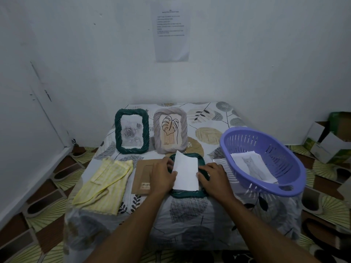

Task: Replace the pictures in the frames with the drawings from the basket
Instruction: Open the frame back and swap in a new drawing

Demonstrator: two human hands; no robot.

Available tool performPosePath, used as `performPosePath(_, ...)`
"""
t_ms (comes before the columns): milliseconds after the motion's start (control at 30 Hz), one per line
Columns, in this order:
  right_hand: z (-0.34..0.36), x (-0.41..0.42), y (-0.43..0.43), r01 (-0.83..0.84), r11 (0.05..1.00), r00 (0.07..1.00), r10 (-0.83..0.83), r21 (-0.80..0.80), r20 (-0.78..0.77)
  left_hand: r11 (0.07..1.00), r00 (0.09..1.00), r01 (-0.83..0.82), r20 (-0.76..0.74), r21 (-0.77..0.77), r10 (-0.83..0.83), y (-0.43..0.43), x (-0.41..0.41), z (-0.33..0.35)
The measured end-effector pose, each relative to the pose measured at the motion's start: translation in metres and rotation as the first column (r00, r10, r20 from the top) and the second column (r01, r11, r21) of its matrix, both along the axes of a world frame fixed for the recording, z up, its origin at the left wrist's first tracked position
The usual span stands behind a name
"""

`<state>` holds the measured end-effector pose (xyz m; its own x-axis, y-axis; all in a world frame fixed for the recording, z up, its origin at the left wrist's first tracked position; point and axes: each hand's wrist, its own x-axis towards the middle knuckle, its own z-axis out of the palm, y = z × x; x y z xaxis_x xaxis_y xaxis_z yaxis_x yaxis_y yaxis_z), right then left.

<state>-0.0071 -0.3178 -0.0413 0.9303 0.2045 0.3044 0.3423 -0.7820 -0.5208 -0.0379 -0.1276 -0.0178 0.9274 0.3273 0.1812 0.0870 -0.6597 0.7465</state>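
Note:
A dark green twisted frame [190, 193] lies flat on the table in front of me. A white sheet of paper [186, 171] rests blank side up in it. My left hand [163, 175] pinches the sheet's left edge. My right hand [212, 176] presses its right edge and the frame's rim. Behind stand a green frame with a rose picture [132, 130] and a grey frame with a leaf drawing [170, 130]. At the right, a purple basket [284, 186] holds drawings, the top one a grey cat [254, 167].
A brown cardboard frame backing [142, 177] lies left of the flat frame. A folded yellow cloth [103, 184] sits at the table's left. The leaf-print tablecloth [190, 215] covers the table. Cardboard boxes [330, 139] stand on the floor at the far right. A paper notice [171, 31] hangs on the wall.

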Motion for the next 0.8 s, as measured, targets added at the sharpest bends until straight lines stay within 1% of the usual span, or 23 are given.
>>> performPosePath(167, 0.008, 0.001, -0.001, -0.04, 0.999, 0.998, 0.041, 0.028, -0.037, 0.987, 1.0, -0.016, 0.015, -0.159, 0.019, 0.002, 0.003, 0.009)
performPosePath(233, 0.015, -0.001, 0.0, -0.062, 0.998, 0.998, 0.062, 0.004, -0.019, 0.971, 1.0, -0.004, 0.0, -0.238, 0.004, 0.003, 0.003, 0.014)
performPosePath(333, 0.033, -0.004, 0.007, -0.14, 0.99, 0.987, 0.141, -0.023, 0.077, 0.918, 1.0, 0.024, 0.013, -0.395, -0.021, 0.006, 0.001, 0.019)
performPosePath(400, 0.054, -0.007, 0.012, -0.178, 0.984, 0.968, 0.18, -0.032, 0.176, 0.855, 1.0, 0.02, 0.007, -0.519, -0.019, 0.008, 0.001, 0.022)
performPosePath(433, 0.066, -0.007, 0.011, -0.171, 0.985, 0.956, 0.172, -0.026, 0.237, 0.823, 1.0, 0.012, 0.0, -0.568, -0.015, 0.009, 0.001, 0.023)
performPosePath(500, 0.086, -0.002, 0.0, -0.08, 0.996, 0.93, 0.09, -0.042, 0.355, 0.769, 1.0, 0.01, -0.016, -0.64, -0.026, 0.008, 0.003, 0.026)
performPosePath(533, 0.095, 0.002, -0.01, 0.0, 0.997, 0.934, 0.027, -0.075, 0.357, 0.75, 0.999, 0.017, -0.022, -0.662, -0.043, 0.006, 0.003, 0.028)
performPosePath(567, 0.101, 0.007, -0.022, 0.081, 0.989, 0.955, -0.041, -0.122, 0.294, 0.74, 0.998, 0.028, -0.027, -0.673, -0.063, 0.003, 0.004, 0.03)
performPosePath(600, 0.104, 0.012, -0.035, 0.129, 0.977, 0.98, -0.1, -0.168, 0.171, 0.74, 0.996, 0.038, -0.033, -0.672, -0.081, -0.001, 0.005, 0.032)
performPosePath(633, 0.106, 0.016, -0.046, 0.14, 0.97, 0.99, -0.14, -0.2, 0.014, 0.747, 0.995, 0.048, -0.038, -0.663, -0.097, -0.007, 0.007, 0.033)
performPosePath(667, 0.107, 0.018, -0.055, 0.121, 0.97, 0.977, -0.155, -0.212, -0.147, 0.76, 0.992, 0.059, -0.044, -0.647, -0.115, -0.013, 0.009, 0.033)
performPosePath(700, 0.107, 0.019, -0.062, 0.088, 0.975, 0.952, -0.143, -0.206, -0.27, 0.774, 0.989, 0.074, -0.051, -0.629, -0.136, -0.021, 0.011, 0.033)
performPosePath(733, 0.107, 0.02, -0.066, 0.059, 0.98, 0.938, -0.119, -0.189, -0.326, 0.787, 0.986, 0.09, -0.058, -0.61, -0.157, -0.029, 0.014, 0.032)
performPosePath(800, 0.109, 0.023, -0.072, 0.055, 0.989, 0.95, -0.094, -0.136, -0.299, 0.813, 0.979, 0.121, -0.065, -0.569, -0.191, -0.047, 0.019, 0.032)
